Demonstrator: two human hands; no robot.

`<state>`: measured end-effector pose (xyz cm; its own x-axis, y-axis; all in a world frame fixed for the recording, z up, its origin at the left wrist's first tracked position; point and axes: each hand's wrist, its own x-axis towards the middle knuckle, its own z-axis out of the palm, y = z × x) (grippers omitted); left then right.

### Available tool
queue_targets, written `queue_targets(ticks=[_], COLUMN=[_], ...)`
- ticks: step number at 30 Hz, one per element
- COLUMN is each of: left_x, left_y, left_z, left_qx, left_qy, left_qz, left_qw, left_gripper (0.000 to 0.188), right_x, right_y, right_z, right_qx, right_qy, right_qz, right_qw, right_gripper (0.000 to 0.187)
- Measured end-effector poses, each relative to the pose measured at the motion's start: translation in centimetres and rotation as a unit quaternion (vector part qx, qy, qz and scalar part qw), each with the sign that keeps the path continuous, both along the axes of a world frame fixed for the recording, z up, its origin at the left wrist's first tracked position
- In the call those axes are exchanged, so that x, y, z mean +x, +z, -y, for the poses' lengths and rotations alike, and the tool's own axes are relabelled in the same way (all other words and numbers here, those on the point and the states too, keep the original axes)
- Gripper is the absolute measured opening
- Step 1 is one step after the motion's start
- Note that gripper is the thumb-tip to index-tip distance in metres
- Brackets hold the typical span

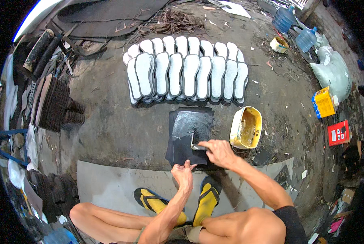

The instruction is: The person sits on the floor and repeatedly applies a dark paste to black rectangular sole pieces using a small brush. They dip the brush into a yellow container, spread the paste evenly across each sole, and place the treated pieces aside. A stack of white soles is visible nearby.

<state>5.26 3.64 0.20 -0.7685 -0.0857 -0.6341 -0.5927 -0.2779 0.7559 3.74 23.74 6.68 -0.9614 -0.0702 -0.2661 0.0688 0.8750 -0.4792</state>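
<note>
In front of me, black rubber-like sheets lie stacked on the ground. The upper part of the top sheet carries a wet, whitish, streaky coating. My right hand is closed round the handle of a small spreader, whose thin end touches the sheet near the coating's lower edge; its exact kind is too small to tell. At the sheet's near edge, my left hand pinches the rim between thumb and fingers. Just right of the sheets stands a yellowish tub with amber, glue-like residue inside.
Beyond the sheets, white-topped sole-shaped pieces lean in two overlapping rows. Dark stacked pieces stand at left. Blue water jugs, a pale sack, a yellow box and a red box line the right. A grey mat lies under my feet.
</note>
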Motion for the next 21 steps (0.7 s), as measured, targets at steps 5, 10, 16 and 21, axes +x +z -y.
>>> queue_targets(ticks=[5, 10, 16, 21], left_x=[-2.7, -2.6, -3.4, -3.0], left_y=[0.0, 0.0, -2.0, -1.6], left_z=[-2.2, 0.4, 2.3, 2.5], left_qx=[-0.017, -0.15, -0.083, -0.229], left_qy=[-0.049, -0.126, -0.086, -0.166], left_qz=[-0.086, -0.154, -0.152, -0.189], left_qw=[0.995, 0.968, 0.981, 0.94], left_gripper=[0.024, 0.045, 0.046, 0.039], right_x=[-9.6, -3.0, 2.7, -6.9], right_y=[-4.0, -5.8, 0.9, -1.0], right_z=[-5.6, -1.7, 1.7, 3.1], right_qx=[0.008, 0.029, -0.012, 0.036], right_qy=[-0.068, -0.034, -0.057, -0.164], right_qz=[-0.212, -0.297, -0.048, -0.237], right_qw=[0.975, 0.954, 0.997, 0.957], right_gripper=[0.036, 0.035, 0.039, 0.031])
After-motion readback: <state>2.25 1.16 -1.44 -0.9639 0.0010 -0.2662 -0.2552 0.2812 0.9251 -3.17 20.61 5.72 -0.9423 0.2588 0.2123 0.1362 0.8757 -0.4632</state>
